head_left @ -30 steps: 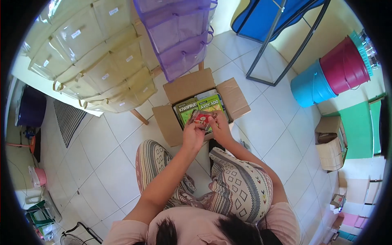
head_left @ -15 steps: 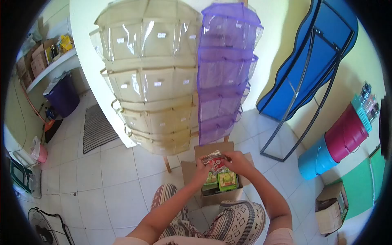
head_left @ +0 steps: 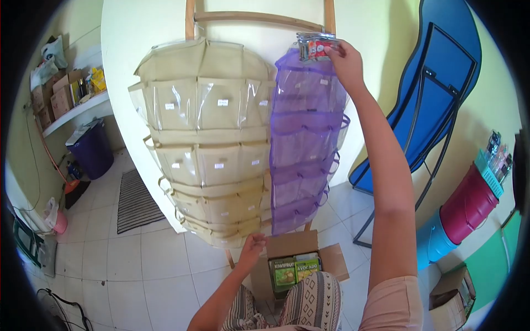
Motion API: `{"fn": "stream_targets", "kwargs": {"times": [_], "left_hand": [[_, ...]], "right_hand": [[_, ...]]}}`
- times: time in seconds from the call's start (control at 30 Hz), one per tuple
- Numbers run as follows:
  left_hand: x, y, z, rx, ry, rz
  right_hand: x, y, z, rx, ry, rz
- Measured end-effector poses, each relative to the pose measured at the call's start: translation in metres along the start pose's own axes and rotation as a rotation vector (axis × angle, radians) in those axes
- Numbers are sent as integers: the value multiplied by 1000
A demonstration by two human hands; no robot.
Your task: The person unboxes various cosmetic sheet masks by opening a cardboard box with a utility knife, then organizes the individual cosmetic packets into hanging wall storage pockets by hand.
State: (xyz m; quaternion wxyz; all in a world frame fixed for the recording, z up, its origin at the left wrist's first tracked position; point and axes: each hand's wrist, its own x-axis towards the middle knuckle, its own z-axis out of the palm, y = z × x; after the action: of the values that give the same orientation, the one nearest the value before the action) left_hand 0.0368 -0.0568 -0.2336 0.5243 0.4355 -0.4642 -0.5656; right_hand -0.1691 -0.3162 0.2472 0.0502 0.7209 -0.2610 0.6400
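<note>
My right hand [head_left: 346,59] is raised at the top of the purple hanging organizer [head_left: 303,127], pinching a shiny red and silver packet [head_left: 317,47] in front of its upper edge. Low in the view, my left hand [head_left: 254,247] is near the bottom of the beige hanging organizer [head_left: 215,118], its fingers partly curled; whether they touch anything is unclear. Beside it stands an open cardboard box [head_left: 292,241] with green packs labelled kiwifruit [head_left: 284,273] and avocado [head_left: 307,269]. Both organizers have rows of clear pockets, and small white labels show on them.
A wooden frame [head_left: 259,17] rises behind the organizers. At right are a blue folded table [head_left: 425,94], a red bucket [head_left: 469,204], a light-blue bucket [head_left: 433,240] and another cardboard box [head_left: 450,300]. A purple bin [head_left: 91,149] and striped mat [head_left: 135,201] are at left.
My right hand has moved up from the box to the purple organizer's top with the packet. My left hand has let go of the packet and moved left. The view has tilted up.
</note>
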Motion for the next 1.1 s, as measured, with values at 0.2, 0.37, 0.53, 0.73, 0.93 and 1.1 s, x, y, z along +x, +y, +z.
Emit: {"fn": "stream_targets", "kwargs": {"times": [0.2,0.37,0.53,0.73,0.93,1.1], "left_hand": [[23,-20,-3,26,-67,10],[62,50,33,470,-106,569],[134,70,70,404,168,597],[139,141,93,261,25,189],[195,217,97,-18,151,567],[213,300,96,-196,61,651]], "right_hand": [[34,11,24,-352,-229,-40],[49,7,16,-570,-439,-173],[55,7,27,-697,-560,-369],[54,-23,27,-939,-643,-511],[53,-12,23,-835,-702,-621],[58,-46,28,-776,-790,-486]]}}
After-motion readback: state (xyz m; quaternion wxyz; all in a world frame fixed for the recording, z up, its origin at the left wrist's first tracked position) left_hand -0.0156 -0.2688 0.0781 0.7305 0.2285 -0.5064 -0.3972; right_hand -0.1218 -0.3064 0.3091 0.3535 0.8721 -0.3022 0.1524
